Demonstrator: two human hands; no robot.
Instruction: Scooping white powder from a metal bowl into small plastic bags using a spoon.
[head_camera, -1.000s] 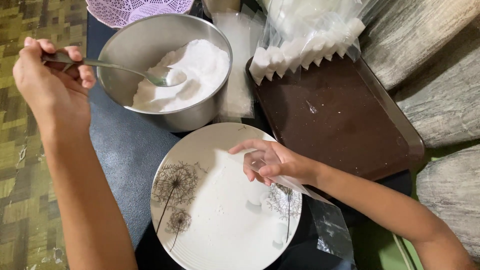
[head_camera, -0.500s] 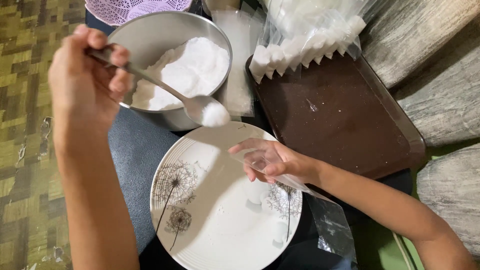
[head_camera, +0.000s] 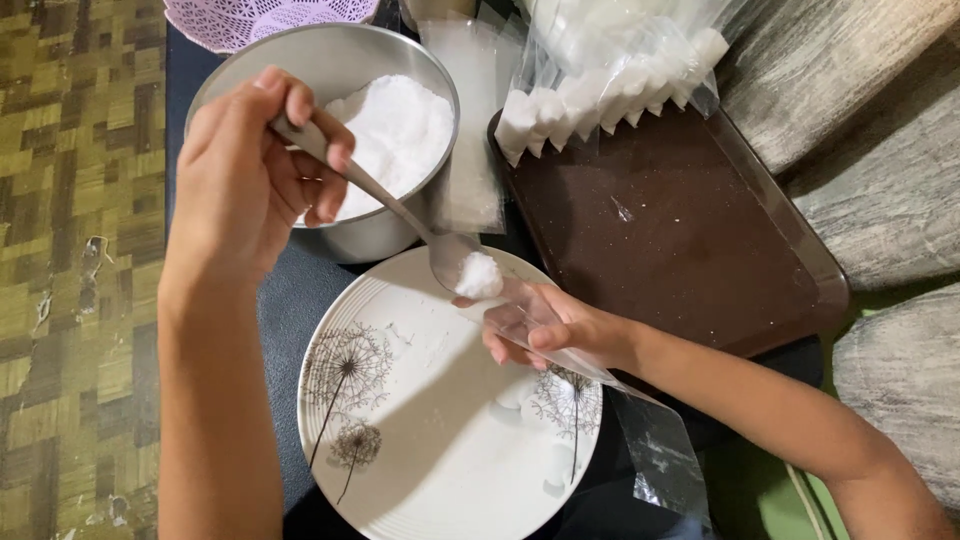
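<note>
Across the right half of the view lies the big dark brown tray (head_camera: 680, 240), its far edge carrying a row of small filled plastic packets (head_camera: 610, 90), white and plump. Next down in size, the white dinner plate (head_camera: 400, 440) with dandelion prints sits on the dark table (head_camera: 270, 300), close to the viewer. Just beyond it stands the steel bowl (head_camera: 370, 235), heaped with white granular powder (head_camera: 395, 130), with a lilac plastic basket (head_camera: 260, 18) at the very top edge.

Now the hands. The left hand (head_camera: 250, 170) hovers over the bowl's near side, fingers (head_camera: 320, 150) pinched shut around the handle of a metal spoon (head_camera: 400, 215). The spoon's bowl carries a small mound of white powder and hangs right at the plate's far rim. Meeting it there is the right hand (head_camera: 560, 330), fingers closed on the mouth of a small clear plastic bag (head_camera: 600, 375), which trails flat and limp over the plate's right edge.

That bag looks featherlight, floppy and slick, so my guess is it needs pinching at the opening to stay spread. The powder is loose and would spill at any tilt, so the spoon wants a level hold well back on its stiff handle.
</note>
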